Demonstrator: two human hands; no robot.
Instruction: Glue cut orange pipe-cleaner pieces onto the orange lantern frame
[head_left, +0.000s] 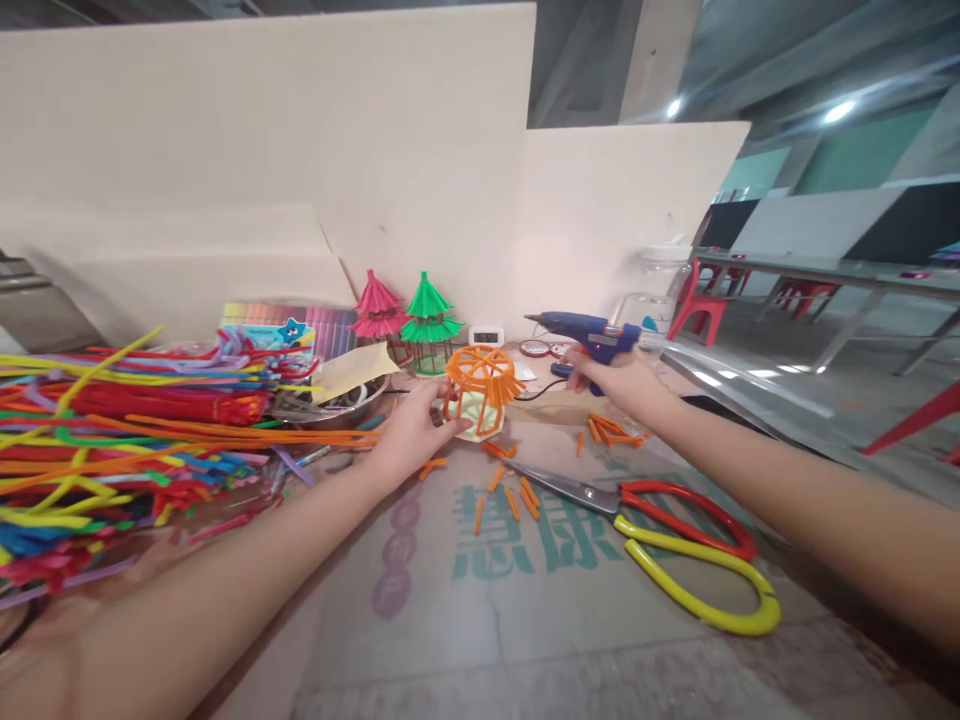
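Left hand: thumb and fingers partly curled, pinching the near left side of the orange pavilion model; fingertips partly hidden.
Orange pavilion model: mid-table in front of me, spoked round roof, fringe on right side, pale base; can't tell if it's lifted or touching the table.
Right hand: closed round the handle of the blue glue gun; can't tell trigger squeeze.
Glue gun nozzle: aimed left, near the model's roof, apart from it.
Orange cut pieces: scattered before the model, more in a small heap to its right.
Scissors: blades toward the model, red and yellow handles.
Finished-looking towers: pink and green, behind the model.
Pipe cleaners: multicoloured pile, left.
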